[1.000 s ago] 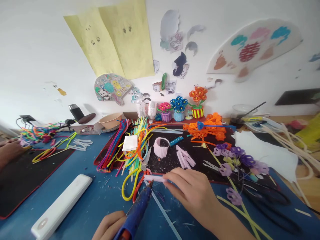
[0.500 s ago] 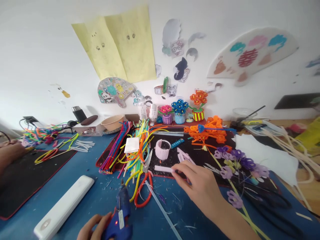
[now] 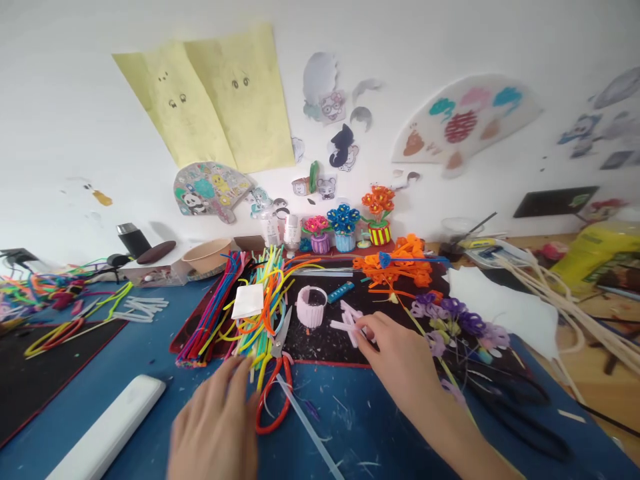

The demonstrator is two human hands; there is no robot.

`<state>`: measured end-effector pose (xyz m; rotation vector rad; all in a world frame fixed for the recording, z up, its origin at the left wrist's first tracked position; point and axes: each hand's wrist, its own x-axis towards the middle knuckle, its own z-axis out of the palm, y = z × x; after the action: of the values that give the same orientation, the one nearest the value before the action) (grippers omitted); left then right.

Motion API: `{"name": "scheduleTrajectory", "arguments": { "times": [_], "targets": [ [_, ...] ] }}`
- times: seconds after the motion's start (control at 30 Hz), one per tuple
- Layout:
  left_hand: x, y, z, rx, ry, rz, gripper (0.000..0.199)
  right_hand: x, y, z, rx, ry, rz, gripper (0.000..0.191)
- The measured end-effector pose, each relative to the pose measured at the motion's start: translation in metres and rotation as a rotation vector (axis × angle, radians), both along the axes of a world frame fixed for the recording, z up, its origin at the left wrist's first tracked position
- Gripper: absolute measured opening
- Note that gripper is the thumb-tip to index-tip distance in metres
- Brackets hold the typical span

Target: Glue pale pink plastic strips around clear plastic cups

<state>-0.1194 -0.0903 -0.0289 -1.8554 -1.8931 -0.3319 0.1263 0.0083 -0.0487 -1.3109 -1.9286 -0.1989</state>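
My right hand [image 3: 400,357] pinches the end of a short lilac pipe cleaner piece [image 3: 342,326] between thumb and forefinger. More lilac pieces [image 3: 351,309] lie right under and beside those fingertips. Left of them stands a clear round cup [image 3: 311,308], with lilac pipe cleaner pieces lining part of its side. Slightly blurred, my left hand [image 3: 217,417] hovers low at the front with its fingers stretched out and nothing seen in them. Red-and-yellow scissors [image 3: 281,373] lie just right of its fingertips, blades pointing away.
Bundled pipe cleaners [image 3: 215,310] and a white square [image 3: 248,301] lie behind my left hand. A translucent glue stick [image 3: 310,427] rests in front. Purple flowers [image 3: 453,317] lie to the right, a white case [image 3: 107,430] left. Potted pipe cleaner flowers [image 3: 345,230] stand by the wall.
My left hand has let go of the glue gun, which is out of view, and shows its back. My right hand has brought the lilac piece to the others. The view has turned right.
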Motion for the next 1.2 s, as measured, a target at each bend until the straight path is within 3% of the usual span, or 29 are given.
{"name": "scheduleTrajectory", "arguments": {
  "times": [0.07, 0.13, 0.27, 0.5, 0.73, 1.2],
  "targets": [
    [0.033, 0.044, 0.019, -0.087, 0.014, -0.136, 0.038, 0.001, 0.002, -0.001, 0.0, -0.021, -0.022, 0.032],
    [0.059, 0.083, 0.028, -0.195, 0.032, -0.201, 0.046, 0.001, 0.003, -0.001, 0.0, -0.049, -0.046, 0.033],
    [0.079, 0.122, 0.027, -0.208, 0.051, -0.276, 0.031, 0.001, 0.006, -0.001, 0.01, -0.096, -0.084, 0.036],
    [0.069, 0.12, 0.021, -0.035, -0.051, -0.26, 0.023, -0.002, 0.008, 0.001, 0.092, -0.097, -0.126, 0.045],
    [0.071, 0.12, 0.017, 0.259, -0.149, -0.45, 0.02, -0.005, 0.008, 0.005, 0.184, -0.089, -0.228, 0.048],
    [0.074, 0.119, 0.004, 0.234, -0.117, -0.515, 0.017, -0.006, 0.007, 0.005, 0.175, -0.055, -0.187, 0.047]
  ]
}}
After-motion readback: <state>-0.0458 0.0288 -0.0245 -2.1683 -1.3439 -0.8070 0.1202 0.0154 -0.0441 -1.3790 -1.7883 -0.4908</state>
